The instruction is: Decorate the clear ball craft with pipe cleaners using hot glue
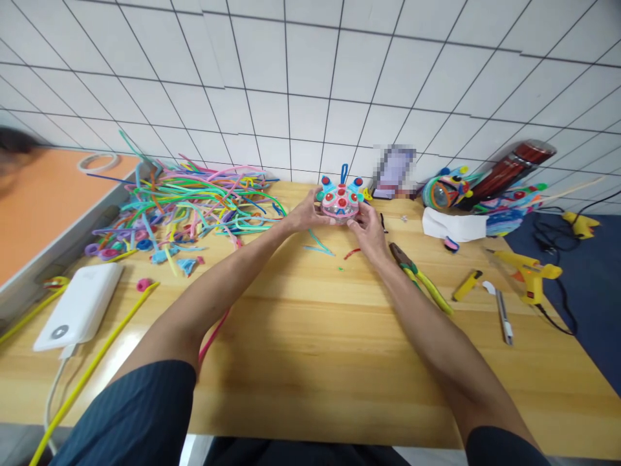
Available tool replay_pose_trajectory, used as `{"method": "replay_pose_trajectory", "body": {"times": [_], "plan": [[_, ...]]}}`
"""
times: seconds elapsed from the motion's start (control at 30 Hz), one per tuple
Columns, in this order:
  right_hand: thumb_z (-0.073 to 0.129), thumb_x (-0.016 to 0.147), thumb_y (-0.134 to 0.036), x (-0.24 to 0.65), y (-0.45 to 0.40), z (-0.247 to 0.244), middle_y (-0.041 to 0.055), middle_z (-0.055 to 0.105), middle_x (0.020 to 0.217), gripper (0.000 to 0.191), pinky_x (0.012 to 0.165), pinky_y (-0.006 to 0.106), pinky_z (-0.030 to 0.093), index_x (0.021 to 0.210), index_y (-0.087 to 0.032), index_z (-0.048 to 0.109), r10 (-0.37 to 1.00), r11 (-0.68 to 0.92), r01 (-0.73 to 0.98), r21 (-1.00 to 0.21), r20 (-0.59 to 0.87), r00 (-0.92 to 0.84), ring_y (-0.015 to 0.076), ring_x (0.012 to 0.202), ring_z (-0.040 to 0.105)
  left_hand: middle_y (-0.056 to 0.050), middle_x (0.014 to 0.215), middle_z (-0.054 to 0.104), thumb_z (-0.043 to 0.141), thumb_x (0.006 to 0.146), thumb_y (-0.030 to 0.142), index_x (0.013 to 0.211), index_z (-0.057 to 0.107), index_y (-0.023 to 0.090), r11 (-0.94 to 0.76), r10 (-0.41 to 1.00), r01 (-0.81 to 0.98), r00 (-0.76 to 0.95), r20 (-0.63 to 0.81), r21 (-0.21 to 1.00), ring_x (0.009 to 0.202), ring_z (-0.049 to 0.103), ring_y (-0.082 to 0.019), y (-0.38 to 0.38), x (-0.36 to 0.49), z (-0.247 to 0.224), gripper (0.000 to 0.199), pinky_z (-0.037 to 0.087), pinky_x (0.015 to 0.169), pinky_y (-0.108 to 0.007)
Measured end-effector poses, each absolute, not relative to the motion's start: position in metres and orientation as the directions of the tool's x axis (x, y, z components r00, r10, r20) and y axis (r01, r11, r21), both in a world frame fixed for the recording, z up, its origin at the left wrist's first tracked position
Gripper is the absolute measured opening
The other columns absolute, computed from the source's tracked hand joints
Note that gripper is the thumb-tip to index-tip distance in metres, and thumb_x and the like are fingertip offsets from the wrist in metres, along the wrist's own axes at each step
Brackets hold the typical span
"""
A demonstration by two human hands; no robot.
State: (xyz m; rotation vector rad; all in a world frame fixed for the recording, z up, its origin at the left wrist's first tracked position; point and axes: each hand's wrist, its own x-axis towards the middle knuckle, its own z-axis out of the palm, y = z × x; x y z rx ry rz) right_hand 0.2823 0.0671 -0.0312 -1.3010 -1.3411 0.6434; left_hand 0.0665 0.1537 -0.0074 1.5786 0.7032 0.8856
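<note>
Head camera view, looking down over a wooden counter (310,336) set against a white tiled wall. Both arms stretch forward to a small pink dome-shaped pipe-cleaner ornament (340,202) with red dots, blue knobs and a blue loop on top, held near the counter's far edge. The left hand (306,213) cups its left side with fingers curled around it; the right hand (367,228) grips its right side from below.

Left of the ornament lies a big tangled heap of coloured pipe cleaners (184,200); farther left, nearer the wearer, sits a white power bank (80,305) with a cable. Right of the ornament lie green-handled pliers (421,278), a yellow utility knife (466,285), a yellow glue gun (528,275) and a second finished pipe-cleaner figure (449,188).

Risks, as a judgement: squeezing too hard could crush the soft dome or knock loose its stuck-on knobs; the right forearm passes just over the pliers and could sweep them; the glue gun, if hot, could burn a stray arm.

No writing or brand is readable; an item behind the ornament is blurred out.
</note>
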Motion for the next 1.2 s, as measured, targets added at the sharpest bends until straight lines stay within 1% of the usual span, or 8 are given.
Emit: {"method": "replay_pose_trajectory", "body": {"times": [0.2,0.5,0.63,0.73,0.9,1.07,1.13,1.2], "plan": [[0.079,0.086,-0.043,0.284,0.068,-0.03,0.0153,0.072,0.147,0.063,0.113,0.053,0.061,0.144,-0.025,0.062,0.923,0.247,0.311,-0.918,0.321,0.213,0.0298,0.127,0.073,-0.023,0.152,0.062,0.108,0.052,0.051,0.164,0.041,0.023,-0.232,0.817,0.023,0.547,0.182,0.972,0.115,0.078,-0.036,0.159,0.064,0.0,0.133,0.065,0.1,-0.053],[0.076,0.084,-0.039,0.288,0.075,-0.035,0.015,0.074,0.146,0.064,0.11,0.054,0.062,0.145,-0.023,0.063,0.908,0.238,0.361,-0.902,0.338,0.246,0.0307,0.124,0.073,-0.027,0.165,0.049,0.106,0.057,0.055,0.166,0.041,0.022,-0.264,0.804,0.115,0.575,0.152,0.958,0.125,0.073,-0.039,0.163,0.056,0.002,0.13,0.062,0.105,-0.059],[0.074,0.083,-0.038,0.289,0.077,-0.038,0.016,0.072,0.148,0.066,0.108,0.054,0.062,0.146,-0.022,0.062,0.901,0.235,0.382,-0.894,0.348,0.259,0.0307,0.122,0.074,-0.03,0.167,0.048,0.104,0.061,0.055,0.166,0.039,0.017,-0.283,0.832,0.236,0.542,0.116,0.93,0.137,0.066,-0.043,0.165,0.048,0.006,0.129,0.061,0.109,-0.056],[0.074,0.084,-0.038,0.29,0.078,-0.039,0.0153,0.073,0.147,0.066,0.106,0.052,0.063,0.147,-0.023,0.063,0.9,0.23,0.41,-0.883,0.353,0.257,0.0297,0.121,0.074,-0.032,0.169,0.046,0.102,0.066,0.057,0.168,0.036,0.014,-0.3,0.842,0.317,0.531,0.093,0.9,0.139,0.064,-0.043,0.166,0.045,0.008,0.128,0.061,0.108,-0.054],[0.074,0.084,-0.04,0.291,0.079,-0.039,0.016,0.073,0.146,0.066,0.107,0.053,0.063,0.147,-0.022,0.065,0.901,0.229,0.42,-0.878,0.355,0.25,0.0297,0.123,0.073,-0.027,0.162,0.057,0.096,0.075,0.056,0.158,0.05,0.015,-0.369,0.82,0.36,0.561,0.118,0.857,0.13,0.071,-0.035,0.161,0.05,0.01,0.103,0.063,0.106,-0.049],[0.076,0.082,-0.041,0.291,0.078,-0.033,0.0171,0.073,0.145,0.063,0.105,0.052,0.063,0.14,-0.02,0.066,0.893,0.197,0.415,-0.888,0.337,0.299,0.0289,0.121,0.073,-0.024,0.157,0.063,0.087,0.088,0.042,0.154,0.055,0.01,-0.411,0.838,0.484,0.535,0.111,0.773,0.127,0.074,-0.03,0.151,0.05,0.021,0.08,0.063,0.102,-0.039],[0.076,0.081,-0.041,0.294,0.074,-0.024,0.0178,0.072,0.144,0.062,0.103,0.052,0.064,0.137,-0.019,0.066,0.871,0.182,0.432,-0.883,0.349,0.345,0.0291,0.119,0.074,-0.024,0.15,0.068,0.08,0.094,0.035,0.152,0.056,0.007,-0.419,0.858,0.569,0.504,0.103,0.707,0.123,0.075,-0.03,0.144,0.045,0.03,0.069,0.062,0.101,-0.04],[0.076,0.082,-0.042,0.296,0.066,-0.01,0.0171,0.073,0.141,0.058,0.101,0.053,0.064,0.135,-0.019,0.067,0.839,0.188,0.478,-0.858,0.393,0.375,0.03,0.119,0.075,-0.022,0.137,0.075,0.073,0.098,0.03,0.143,0.064,0.007,-0.438,0.867,0.651,0.488,0.1,0.62,0.121,0.076,-0.032,0.133,0.042,0.042,0.051,0.061,0.104,-0.043]]}}
